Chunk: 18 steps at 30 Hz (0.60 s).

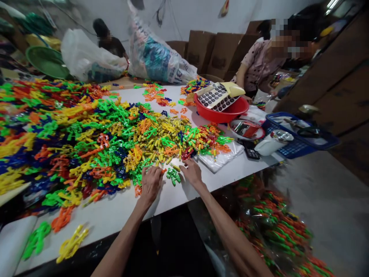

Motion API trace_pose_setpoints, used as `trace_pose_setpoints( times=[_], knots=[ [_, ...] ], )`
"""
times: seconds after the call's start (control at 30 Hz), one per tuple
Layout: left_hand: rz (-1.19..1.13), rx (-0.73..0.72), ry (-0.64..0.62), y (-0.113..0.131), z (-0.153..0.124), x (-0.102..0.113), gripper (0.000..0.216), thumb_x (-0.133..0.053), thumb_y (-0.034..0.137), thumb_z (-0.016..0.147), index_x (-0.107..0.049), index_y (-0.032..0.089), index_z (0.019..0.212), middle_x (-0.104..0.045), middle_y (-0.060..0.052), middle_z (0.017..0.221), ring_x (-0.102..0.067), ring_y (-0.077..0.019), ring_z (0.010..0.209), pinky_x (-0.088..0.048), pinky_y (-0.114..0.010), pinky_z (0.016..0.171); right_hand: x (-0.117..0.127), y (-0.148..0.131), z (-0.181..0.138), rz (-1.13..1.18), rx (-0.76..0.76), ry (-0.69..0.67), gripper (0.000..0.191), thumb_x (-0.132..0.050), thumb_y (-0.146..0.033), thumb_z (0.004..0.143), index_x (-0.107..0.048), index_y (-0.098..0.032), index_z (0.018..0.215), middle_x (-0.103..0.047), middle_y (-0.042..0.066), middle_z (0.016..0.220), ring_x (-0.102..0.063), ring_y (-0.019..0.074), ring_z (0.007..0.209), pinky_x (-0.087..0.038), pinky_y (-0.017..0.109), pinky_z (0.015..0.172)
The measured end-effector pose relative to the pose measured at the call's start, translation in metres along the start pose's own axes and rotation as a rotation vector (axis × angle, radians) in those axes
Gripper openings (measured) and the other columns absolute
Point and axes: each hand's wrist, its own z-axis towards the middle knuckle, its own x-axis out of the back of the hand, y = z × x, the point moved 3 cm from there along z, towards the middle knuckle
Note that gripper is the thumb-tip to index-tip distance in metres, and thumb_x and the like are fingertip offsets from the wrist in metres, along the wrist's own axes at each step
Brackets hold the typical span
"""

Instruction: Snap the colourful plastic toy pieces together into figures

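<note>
My left hand [152, 181] rests at the near edge of a big heap of coloured plastic pieces. Its fingers are curled together, with a small orange plastic piece [163, 171] showing at the fingertips. My right hand [192, 173] is to the right, thumb and fingers slightly apart, close to a short yellow stick-like piece [175, 167]. Whether it touches that piece is unclear. Between the hands a green plastic piece [173, 176] lies on the white tabletop [170, 198]. Small yellow tube-like pieces [164, 138] are piled just beyond my hands.
A red basin [219, 114] holds sticker sheets [215, 96]. Right of it are a white mug [273, 142], a dark keypad device [251, 150] and a blue basket [296, 152]. Bagged pieces [276, 223] lie below the table. Two people sit across, one at right [259, 63].
</note>
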Motion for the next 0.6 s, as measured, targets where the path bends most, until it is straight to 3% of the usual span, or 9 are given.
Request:
trace_pose_setpoints(
  times=[0.1, 0.17, 0.3, 0.37, 0.47, 0.53, 0.6],
  knots=[
    [-0.406, 0.340, 0.079, -0.003, -0.008, 0.004, 0.019, -0.051, 0.034, 0.082, -0.059, 0.018, 0.075, -0.059, -0.002, 0.070, -0.055, -0.0145, 0.064, -0.041, -0.028, 0.063, -0.005, -0.012, 0.017, -0.019, 0.059, -0.113, 0.014, -0.052, -0.017, 0.076, -0.063, -0.018, 0.085, -0.060, 0.009, 0.107, -0.053, 0.0215, 0.104, -0.038, 0.031, 0.085],
    [-0.745, 0.592, 0.059, -0.005, -0.016, 0.003, 0.025, -0.059, 0.041, 0.075, -0.057, 0.016, 0.069, -0.054, 0.002, 0.059, -0.050, -0.0106, 0.052, -0.038, -0.023, 0.051, -0.008, -0.018, 0.024, -0.005, 0.030, -0.134, 0.015, -0.052, -0.011, 0.071, -0.062, -0.016, 0.079, -0.061, 0.011, 0.106, -0.053, 0.0232, 0.105, -0.038, 0.032, 0.084],
    [-1.305, 0.933, -0.048, -0.005, -0.034, 0.005, 0.033, -0.076, 0.037, 0.055, -0.058, 0.014, 0.069, -0.056, 0.002, 0.057, -0.049, -0.0077, 0.046, -0.041, -0.021, 0.047, -0.007, -0.023, 0.017, 0.263, -0.101, -0.145, 0.012, -0.053, -0.015, 0.065, -0.060, -0.014, 0.074, -0.064, 0.008, 0.078, -0.060, 0.0221, 0.080, -0.042, 0.029, 0.065],
    [-1.448, 0.992, -0.092, -0.002, -0.042, 0.007, 0.036, -0.080, 0.033, 0.052, -0.058, 0.014, 0.073, -0.059, 0.002, 0.062, -0.053, -0.0085, 0.048, -0.045, -0.023, 0.050, -0.006, -0.024, 0.003, 0.500, -0.166, -0.187, 0.021, -0.054, -0.023, 0.066, -0.058, -0.015, 0.084, -0.060, 0.002, 0.063, -0.058, 0.0174, 0.060, -0.041, 0.026, 0.053],
    [-1.412, 0.936, -0.208, 0.004, -0.048, 0.009, 0.037, -0.077, 0.037, 0.057, -0.059, 0.014, 0.078, -0.061, 0.000, 0.065, -0.058, -0.0099, 0.051, -0.042, -0.020, 0.047, -0.005, -0.025, -0.022, 0.957, -0.246, -0.283, 0.040, -0.059, -0.027, 0.064, -0.051, -0.018, 0.102, -0.056, -0.006, 0.055, -0.053, 0.0130, 0.046, -0.039, 0.023, 0.045],
    [-1.334, 0.863, -0.267, 0.009, -0.050, 0.008, 0.037, -0.075, 0.040, 0.061, -0.058, 0.013, 0.079, -0.060, 0.000, 0.062, -0.056, -0.0086, 0.048, -0.037, -0.018, 0.043, -0.003, -0.026, -0.036, 1.218, -0.297, -0.329, 0.042, -0.066, -0.027, 0.059, -0.051, -0.019, 0.098, -0.058, -0.005, 0.055, -0.053, 0.0122, 0.046, -0.039, 0.023, 0.046],
    [-1.345, 0.817, -0.283, 0.012, -0.053, 0.008, 0.037, -0.076, 0.038, 0.060, -0.056, 0.013, 0.079, -0.059, 0.002, 0.059, -0.053, -0.0065, 0.045, -0.035, -0.016, 0.043, 0.000, -0.027, -0.044, 1.273, -0.305, -0.367, 0.036, -0.071, -0.028, 0.056, -0.054, -0.019, 0.086, -0.062, -0.003, 0.057, -0.055, 0.0119, 0.047, -0.039, 0.022, 0.047]
  ],
)
